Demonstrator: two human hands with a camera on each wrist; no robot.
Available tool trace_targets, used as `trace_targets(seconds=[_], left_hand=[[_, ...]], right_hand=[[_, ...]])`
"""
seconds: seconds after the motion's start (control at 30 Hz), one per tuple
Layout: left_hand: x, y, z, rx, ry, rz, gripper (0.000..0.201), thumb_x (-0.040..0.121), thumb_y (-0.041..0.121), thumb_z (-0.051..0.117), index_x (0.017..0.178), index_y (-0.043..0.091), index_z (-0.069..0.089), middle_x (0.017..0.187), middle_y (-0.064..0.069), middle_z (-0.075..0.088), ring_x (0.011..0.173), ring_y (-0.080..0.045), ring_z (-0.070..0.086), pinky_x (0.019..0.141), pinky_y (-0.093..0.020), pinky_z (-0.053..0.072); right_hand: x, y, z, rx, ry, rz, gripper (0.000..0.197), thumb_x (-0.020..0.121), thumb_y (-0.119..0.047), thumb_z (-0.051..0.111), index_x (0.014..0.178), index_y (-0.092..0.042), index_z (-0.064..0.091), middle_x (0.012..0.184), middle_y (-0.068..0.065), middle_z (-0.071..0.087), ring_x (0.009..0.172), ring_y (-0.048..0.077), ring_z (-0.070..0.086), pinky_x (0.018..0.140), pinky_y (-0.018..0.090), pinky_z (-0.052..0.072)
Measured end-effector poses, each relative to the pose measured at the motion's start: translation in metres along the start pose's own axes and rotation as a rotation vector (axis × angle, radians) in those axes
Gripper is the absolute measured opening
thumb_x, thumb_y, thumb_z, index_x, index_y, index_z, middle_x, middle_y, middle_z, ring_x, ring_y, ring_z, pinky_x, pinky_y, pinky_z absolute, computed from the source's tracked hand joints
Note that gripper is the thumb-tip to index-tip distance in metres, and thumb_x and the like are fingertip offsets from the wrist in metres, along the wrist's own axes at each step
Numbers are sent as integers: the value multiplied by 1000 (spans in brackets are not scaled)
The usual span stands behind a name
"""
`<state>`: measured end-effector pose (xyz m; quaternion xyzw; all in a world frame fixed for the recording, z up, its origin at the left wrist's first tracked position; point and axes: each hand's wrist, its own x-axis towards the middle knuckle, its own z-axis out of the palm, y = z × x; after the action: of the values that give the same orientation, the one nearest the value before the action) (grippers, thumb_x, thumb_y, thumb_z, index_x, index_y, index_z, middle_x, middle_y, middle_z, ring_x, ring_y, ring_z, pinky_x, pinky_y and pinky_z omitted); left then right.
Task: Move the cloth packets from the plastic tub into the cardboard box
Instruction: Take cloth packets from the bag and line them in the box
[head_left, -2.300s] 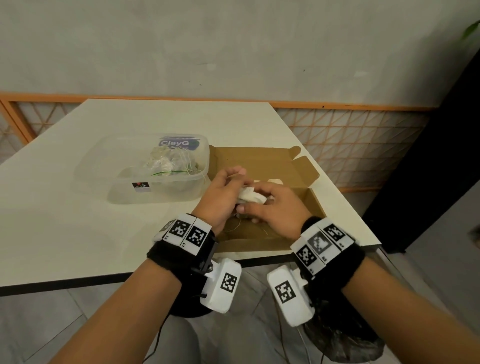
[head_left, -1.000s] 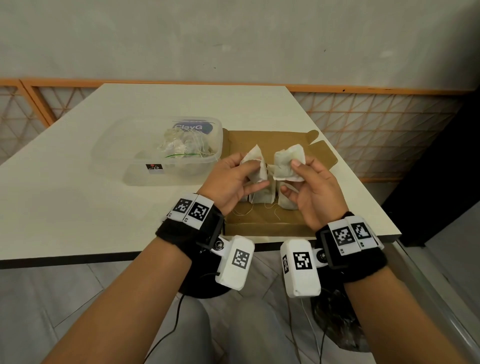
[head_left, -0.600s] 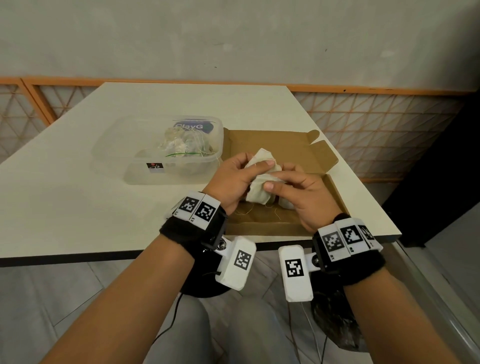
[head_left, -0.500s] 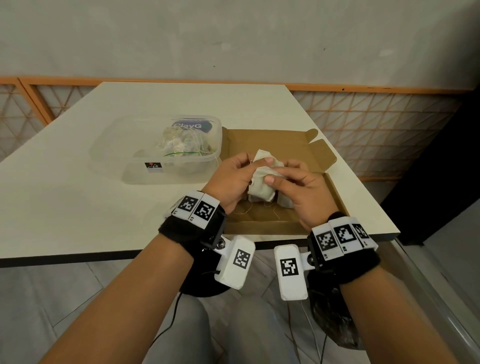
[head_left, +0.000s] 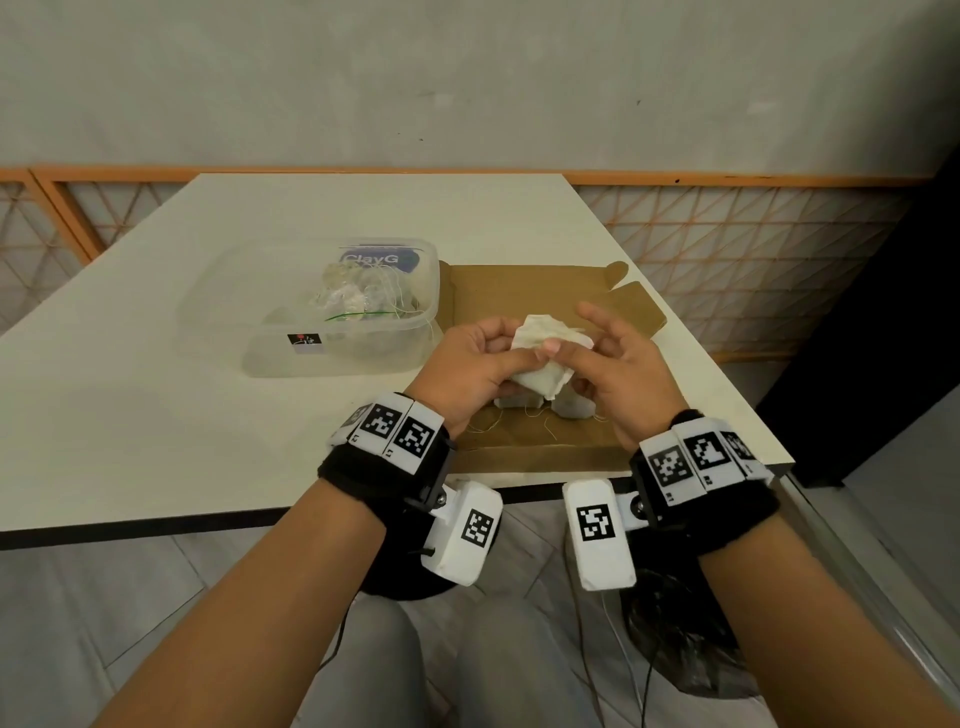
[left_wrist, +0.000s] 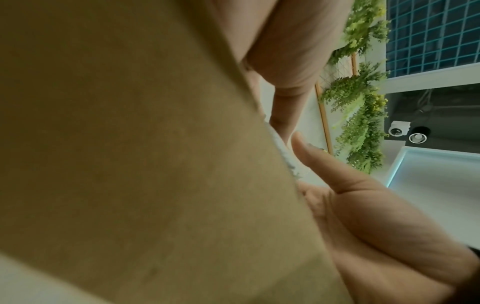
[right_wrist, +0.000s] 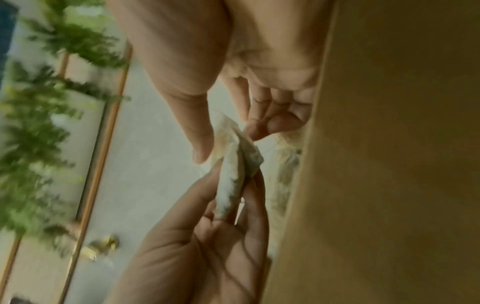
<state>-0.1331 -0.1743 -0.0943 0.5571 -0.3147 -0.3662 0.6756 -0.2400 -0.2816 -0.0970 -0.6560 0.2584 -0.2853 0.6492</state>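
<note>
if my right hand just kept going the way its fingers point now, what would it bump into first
Most likely the cloth packets pinched by the left hand; the right hand already touches them. Depth beyond is unclear.

You've got a pale tabletop (head_left: 156, 415) w/ a dark front edge. Behind it runs an orange-framed lattice panel (head_left: 727, 249) along a grey wall (head_left: 467, 78). Grey floor tiles (head_left: 130, 597) below, plus a dark bag-like thing (head_left: 685, 654) on the floor at right; can't tell what it is. Wrist views: green hanging plants (left_wrist: 363, 102), a blue grid panel (left_wrist: 436, 30), and a small white camera (left_wrist: 398, 128) beside a round fitting (left_wrist: 418, 137).
</note>
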Motion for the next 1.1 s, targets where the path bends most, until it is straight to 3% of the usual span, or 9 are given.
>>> trace_targets(seconds=[0.07,0.17,0.3,0.47,0.67,0.77,0.9,1.03,1.1], left_hand=[[0,1,1,5,17,2,13,86,-1,63,95,8,62,74,1,73,68,-9,70,61,-25,57],[-3,5,0,-24,84,25,8,88,2,61,88,10,63,79,-2,71,69,-9,69,62,-23,58],[-8,15,-14,-100,320,153,14,88,2,61,82,16,61,80,1,72,74,-10,68,68,-20,54],[-12,10,-26,-105,524,170,29,81,-13,59,90,15,59,90,0,65,80,-7,61,64,-13,45],[-15,-12,-19,-84,556,66,47,80,-22,46,115,9,51,117,-4,58,117,-17,54,95,-26,46],[-14,-17,-21,-123,551,36,49,82,-22,43,122,5,51,122,-7,58,111,-17,56,85,-23,50],[-14,-18,-26,-140,534,19,49,83,-22,41,122,6,52,125,-8,58,120,-22,54,92,-30,49],[-13,-19,-24,-153,532,28,48,83,-22,40,118,8,52,125,-9,58,115,-20,55,84,-23,49],[-13,-18,-24,-160,523,32,47,84,-22,39,118,7,52,124,-9,58,114,-19,55,81,-21,49]], right_hand=[[1,-11,-4,-208,-57,-38,34,77,-20,73,110,-15,64,91,-1,67,80,7,60,72,21,45],[5,-33,-10,-376,-67,-96,14,79,-16,71,91,-10,69,80,-3,65,72,5,56,69,13,46],[20,-67,-23,-529,-62,-103,7,76,-19,74,79,-19,68,77,-2,64,68,7,54,63,21,42],[32,-89,-25,-715,-223,-9,9,77,-19,73,83,-23,68,83,-5,66,75,7,58,62,20,43],[34,-94,-20,-877,-331,-12,14,79,-18,71,93,-16,68,81,-8,62,71,3,54,61,18,41],[40,-95,-34,-1052,-285,-52,16,78,-22,72,92,-15,70,83,-4,64,75,7,54,70,21,38],[46,-77,-56,-1333,-288,108,19,75,-26,74,91,-16,70,88,-2,63,93,16,53,81,27,35],[50,-70,-72,-1358,-318,179,26,74,-26,75,98,-15,71,89,-4,62,93,15,53,87,29,38],[49,-76,-74,-1292,-317,167,19,74,-27,75,92,-21,72,93,-4,65,94,14,55,92,30,38]])
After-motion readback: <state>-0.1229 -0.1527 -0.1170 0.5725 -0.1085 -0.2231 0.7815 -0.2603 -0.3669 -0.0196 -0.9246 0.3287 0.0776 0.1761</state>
